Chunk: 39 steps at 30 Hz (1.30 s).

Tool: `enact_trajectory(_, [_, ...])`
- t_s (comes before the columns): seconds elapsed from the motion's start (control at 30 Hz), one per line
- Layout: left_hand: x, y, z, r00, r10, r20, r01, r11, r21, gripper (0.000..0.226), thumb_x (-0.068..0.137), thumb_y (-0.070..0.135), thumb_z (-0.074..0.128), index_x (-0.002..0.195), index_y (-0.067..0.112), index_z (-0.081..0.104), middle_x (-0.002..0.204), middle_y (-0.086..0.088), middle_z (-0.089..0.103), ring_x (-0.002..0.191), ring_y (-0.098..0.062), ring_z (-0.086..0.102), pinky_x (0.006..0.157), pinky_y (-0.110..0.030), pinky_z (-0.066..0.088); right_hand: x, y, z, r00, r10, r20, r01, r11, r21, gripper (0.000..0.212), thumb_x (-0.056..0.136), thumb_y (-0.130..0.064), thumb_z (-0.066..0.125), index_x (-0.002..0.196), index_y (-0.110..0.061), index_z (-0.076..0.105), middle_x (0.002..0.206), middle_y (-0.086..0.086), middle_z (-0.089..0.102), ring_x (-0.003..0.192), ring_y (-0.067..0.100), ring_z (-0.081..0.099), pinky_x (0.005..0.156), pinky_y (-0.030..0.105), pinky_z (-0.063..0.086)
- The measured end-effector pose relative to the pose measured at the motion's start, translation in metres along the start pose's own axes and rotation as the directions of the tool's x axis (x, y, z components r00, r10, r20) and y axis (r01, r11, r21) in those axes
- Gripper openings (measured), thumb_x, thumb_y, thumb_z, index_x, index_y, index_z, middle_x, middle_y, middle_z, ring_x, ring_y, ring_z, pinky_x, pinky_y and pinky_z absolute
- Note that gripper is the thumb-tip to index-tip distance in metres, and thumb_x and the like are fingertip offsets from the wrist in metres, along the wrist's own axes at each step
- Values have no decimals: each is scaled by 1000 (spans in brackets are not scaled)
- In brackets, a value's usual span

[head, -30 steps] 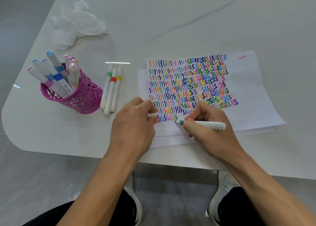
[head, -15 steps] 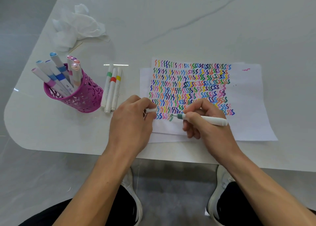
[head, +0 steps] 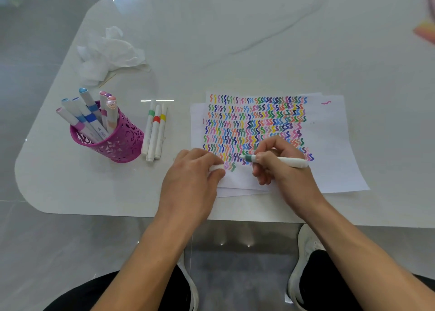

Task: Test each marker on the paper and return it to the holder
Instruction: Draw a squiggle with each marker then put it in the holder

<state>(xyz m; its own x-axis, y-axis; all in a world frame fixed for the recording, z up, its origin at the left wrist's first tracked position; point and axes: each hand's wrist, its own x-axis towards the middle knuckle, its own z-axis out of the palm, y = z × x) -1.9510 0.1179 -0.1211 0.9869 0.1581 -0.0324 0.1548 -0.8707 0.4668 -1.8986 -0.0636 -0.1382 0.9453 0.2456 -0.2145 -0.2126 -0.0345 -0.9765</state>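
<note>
My right hand [head: 281, 169] grips a white marker with a green band [head: 284, 161], its tip raised just above the paper [head: 334, 150] near a fresh green squiggle. The sheet is covered with rows of coloured squiggles. Resting on the sheet's lower left corner, my left hand [head: 193, 176] is closed on the marker's white cap [head: 216, 168]. A magenta perforated holder [head: 117, 143] at the left holds several markers. Three white markers [head: 154, 132] with green, red and yellow bands lie on the table beside the holder.
A crumpled white tissue [head: 108, 54] lies behind the holder. The white table's front edge [head: 141, 215] runs just below my wrists. A blurred pink and orange object [head: 426, 28] sits at the far right edge. My knees and white shoes show below the table.
My right hand finished a green squiggle at the bottom row and lifted the marker's tip off the paper. The camera tilted, so everything sits lower in view.
</note>
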Motion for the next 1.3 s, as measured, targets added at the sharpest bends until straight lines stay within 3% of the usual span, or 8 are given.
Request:
enact_trajectory(0.37, [-5, -3, 5, 997, -63, -37, 67, 993, 96, 19, 89, 30, 71, 106, 23, 73, 96, 6, 57, 98, -14, 47, 76, -22, 37, 9, 2, 2, 998, -27, 61, 27, 1000, 11, 10, 78, -26, 64, 84, -17, 62, 64, 4, 68, 56, 14, 61, 52, 25, 49])
enact_trajectory(0.7, [-1, 1, 9, 984, -167, -64, 167, 986, -12, 15, 87, 28, 74, 102, 25, 73, 129, 2, 53, 117, -14, 51, 84, -20, 37, 7, 7, 4, 995, -49, 84, 51, 999, -17, 2, 83, -17, 61, 83, -15, 62, 65, 6, 67, 57, 19, 59, 52, 29, 49])
enact_trajectory(0.83, [3, 3, 10, 981, -179, -67, 175, 982, -70, 13, 88, 26, 74, 100, 26, 71, 138, 3, 48, 123, -14, 49, 84, -20, 39, 8, 6, 2, 995, -43, 94, 43, 999, 5, 4, 77, -24, 63, 79, -20, 62, 63, 6, 66, 55, 18, 57, 51, 27, 47])
enact_trajectory(0.97, [4, 2, 9, 973, -217, -80, 210, 974, -81, 14, 88, 28, 74, 102, 28, 71, 141, 1, 46, 129, -14, 43, 85, -17, 34, 10, 5, 0, 990, -45, 131, 45, 999, 7, 2, 75, -28, 62, 75, -27, 63, 62, 5, 65, 53, 16, 56, 50, 26, 46])
enact_trajectory(1.17, [6, 0, 7, 971, -223, -81, 214, 971, -104, 15, 90, 27, 70, 104, 29, 68, 137, 3, 50, 126, -13, 47, 85, -19, 32, 12, 4, 0, 985, -38, 168, 42, 999, -18, 4, 79, -20, 60, 81, -17, 62, 61, 5, 65, 53, 17, 56, 50, 28, 46])
enact_trajectory(1.3, [6, -1, 5, 972, -217, -87, 208, 973, -94, 17, 92, 28, 68, 109, 27, 68, 137, 4, 52, 123, -13, 51, 85, -19, 35, 12, 1, 1, 982, -30, 186, 35, 999, -19, 16, 74, -31, 60, 81, -16, 61, 61, 5, 65, 53, 17, 56, 50, 28, 47])
